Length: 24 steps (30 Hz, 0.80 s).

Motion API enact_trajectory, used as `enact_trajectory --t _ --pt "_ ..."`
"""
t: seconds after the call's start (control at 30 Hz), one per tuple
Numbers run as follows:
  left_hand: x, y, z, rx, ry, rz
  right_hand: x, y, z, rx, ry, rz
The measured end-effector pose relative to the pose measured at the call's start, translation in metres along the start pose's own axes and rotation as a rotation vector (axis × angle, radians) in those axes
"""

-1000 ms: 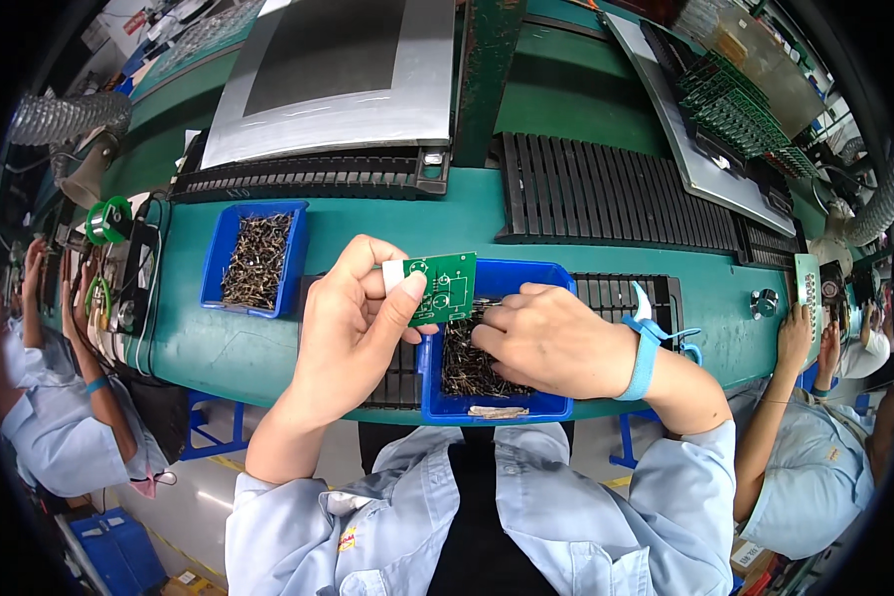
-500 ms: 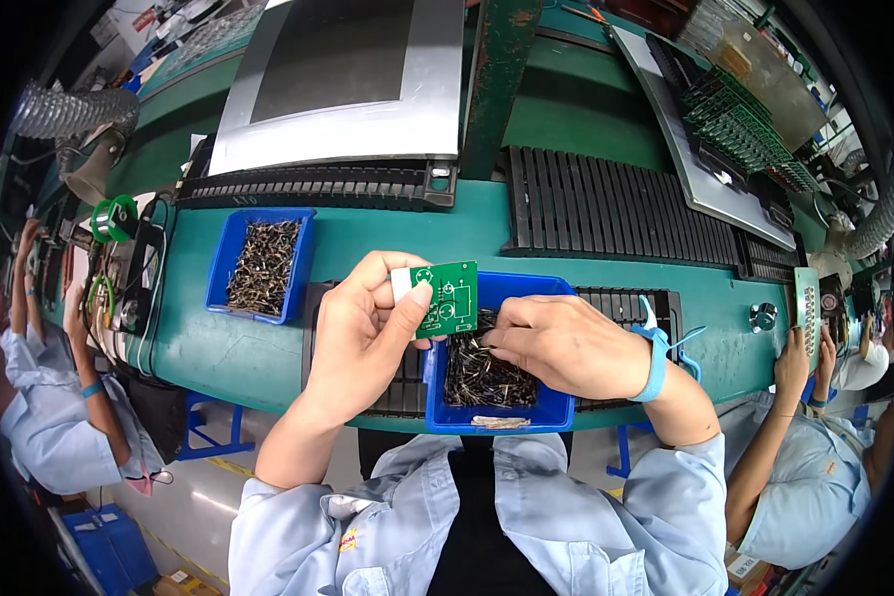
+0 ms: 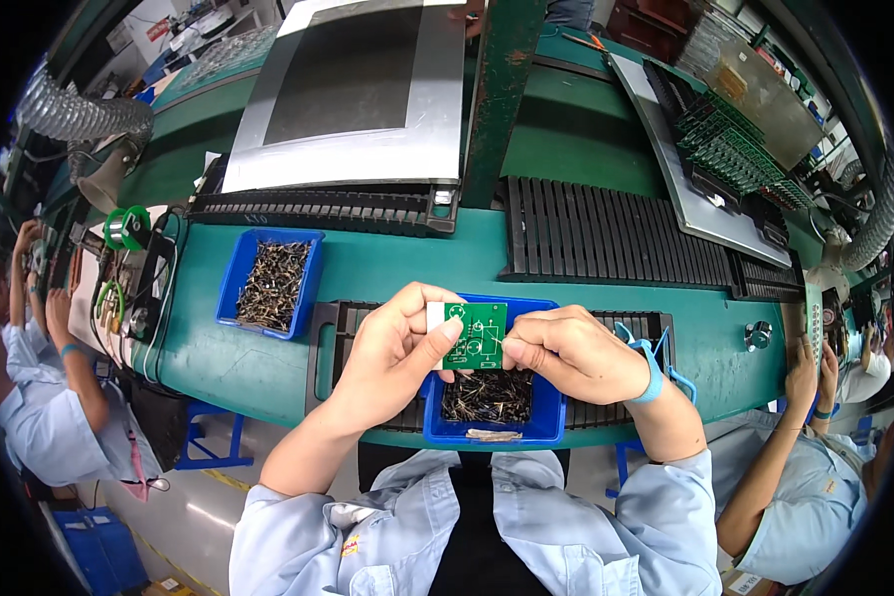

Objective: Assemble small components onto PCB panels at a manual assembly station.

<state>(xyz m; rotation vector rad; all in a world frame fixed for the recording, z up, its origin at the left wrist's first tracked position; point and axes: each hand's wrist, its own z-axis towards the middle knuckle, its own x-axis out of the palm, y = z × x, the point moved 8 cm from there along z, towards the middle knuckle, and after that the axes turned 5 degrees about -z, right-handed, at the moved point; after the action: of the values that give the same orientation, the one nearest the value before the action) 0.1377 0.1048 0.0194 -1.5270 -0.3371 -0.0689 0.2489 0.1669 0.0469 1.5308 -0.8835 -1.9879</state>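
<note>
Now, at frame centre, the left hand (image 3: 392,348) pinches a small green printed circuit board (image 3: 475,336) while the right hand's (image 3: 576,353) closed fingertips seat a component, likely needing careful alignment.

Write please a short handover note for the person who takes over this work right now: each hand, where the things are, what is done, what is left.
Left hand: holds the small green circuit board by its left edge, above the near blue bin.
Right hand: fingertips pinched at the board's right edge; whether a part sits in that grip cannot be seen.
Things: near bin holds loose dark components; a second blue bin of similar parts stands to the left on the green bench.
Done: board picked up and presented.
Left: probably fitting components onto the board; how many are already in is not readable.
</note>
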Motion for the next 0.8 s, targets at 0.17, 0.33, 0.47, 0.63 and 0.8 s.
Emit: enact_trajectory --t 0.17,0.33,0.47,0.63,0.8 --pt "0.003 0.004 0.003 -0.035 0.019 -0.165 0.003 -0.008 -0.001 0.026 0.060 0.193" --pt "0.010 0.007 0.002 -0.064 0.072 -0.166 0.010 -0.008 0.001 0.147 0.158 0.496" --pt "0.011 0.008 0.002 -0.073 0.068 -0.246 0.013 -0.011 0.000 0.209 0.197 0.643" --pt "0.010 0.007 0.003 -0.050 0.057 -0.314 0.016 -0.012 0.001 0.210 0.205 0.692" --pt "0.009 0.004 0.003 -0.020 0.058 -0.317 0.014 -0.011 0.007 0.237 0.114 0.690"
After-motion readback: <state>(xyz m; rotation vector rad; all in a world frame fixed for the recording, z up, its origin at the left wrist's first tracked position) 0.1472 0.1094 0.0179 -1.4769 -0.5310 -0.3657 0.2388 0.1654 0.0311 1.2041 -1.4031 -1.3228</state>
